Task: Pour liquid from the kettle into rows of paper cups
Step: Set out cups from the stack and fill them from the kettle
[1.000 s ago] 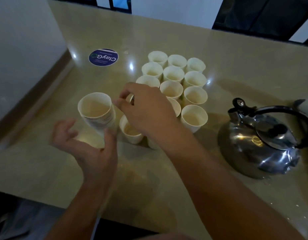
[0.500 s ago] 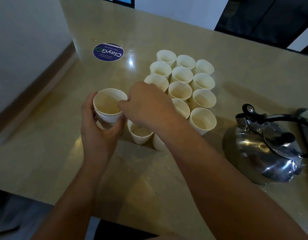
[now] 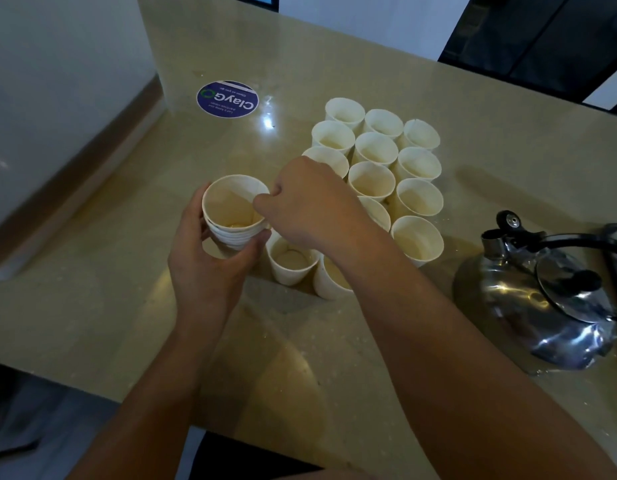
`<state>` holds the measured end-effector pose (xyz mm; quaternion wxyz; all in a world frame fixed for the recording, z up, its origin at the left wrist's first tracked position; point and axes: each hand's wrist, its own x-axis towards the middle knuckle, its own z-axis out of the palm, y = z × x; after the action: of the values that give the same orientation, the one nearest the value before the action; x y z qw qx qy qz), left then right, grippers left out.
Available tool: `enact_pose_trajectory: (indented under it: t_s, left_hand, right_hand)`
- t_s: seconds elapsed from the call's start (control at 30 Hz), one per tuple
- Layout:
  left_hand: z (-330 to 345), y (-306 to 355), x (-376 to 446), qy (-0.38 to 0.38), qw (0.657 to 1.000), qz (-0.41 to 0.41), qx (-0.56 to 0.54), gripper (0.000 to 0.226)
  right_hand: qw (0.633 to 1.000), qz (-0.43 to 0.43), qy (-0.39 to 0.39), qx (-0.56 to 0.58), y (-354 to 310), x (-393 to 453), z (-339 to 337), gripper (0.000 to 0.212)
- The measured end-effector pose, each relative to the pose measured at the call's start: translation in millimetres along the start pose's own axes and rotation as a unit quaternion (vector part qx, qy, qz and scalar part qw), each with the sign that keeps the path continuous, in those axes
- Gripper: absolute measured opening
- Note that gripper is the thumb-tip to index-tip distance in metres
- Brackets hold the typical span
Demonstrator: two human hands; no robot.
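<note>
Head view looks down on a beige counter (image 3: 127,306) where the left hand (image 3: 210,268) wraps its curled fingers around a nested stack of paper cups (image 3: 235,216), held just above the surface at the near left of the cup block. The right hand (image 3: 310,206) reaches across, its thumb and forefinger pinching the rim of the top cup; this looks like peeling one cup free to extend the rows, with the left hand steadying the rest. How many cups the stack contains I cannot tell beyond several ridged rims.

Standing cups (image 3: 418,199) sit packed rim to rim in three columns, probably so one pass of the spout can serve them all. I count about fourteen visible, some partly hidden under the right forearm. One steel kettle (image 3: 542,306) rests untouched at the right, well apart from both hands. One round blue sticker (image 3: 227,99) lies far left of the cups.
</note>
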<state>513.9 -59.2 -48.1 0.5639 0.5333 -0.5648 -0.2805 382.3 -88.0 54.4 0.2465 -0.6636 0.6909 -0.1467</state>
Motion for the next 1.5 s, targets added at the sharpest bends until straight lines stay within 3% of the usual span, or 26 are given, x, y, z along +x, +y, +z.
enact_pose_trajectory:
  t_s: [0.37,0.73,1.07,1.2,1.37,1.5]
  left_hand:
    - [7.0,-17.8,-0.1,-0.016,0.998,0.014,-0.051,0.088]
    - [6.0,-24.9,10.8,-0.043,0.999,0.002,-0.012,0.085]
    - [2.4,-11.7,10.6,-0.078,0.996,-0.024,-0.034,0.09]
    - [-6.0,0.3,12.4,-0.06,0.998,0.001,0.008,0.097]
    - [-15.5,48.5,9.4,0.035,0.988,0.151,0.012,0.055]
    - [-1.1,93.7,-7.3,-0.062,0.975,0.204,-0.064,0.027]
  right_hand:
    - [0.998,-0.021,0.013,0.056,-3.8,-1.5,1.0,0.038]
    - [0.99,0.005,0.031,0.135,2.9,2.1,-5.0,0.04]
    - [0.96,-0.046,0.186,0.203,2.5,-22.0,-65.1,0.035]
    - [0.951,-0.012,0.223,0.213,29.8,-43.3,-93.0,0.029]
    - [0.958,0.003,0.203,0.201,71.2,-84.3,-127.4,0.033]
    - [0.992,0.012,0.081,0.095,98.4,-110.7,-141.6,0.039]
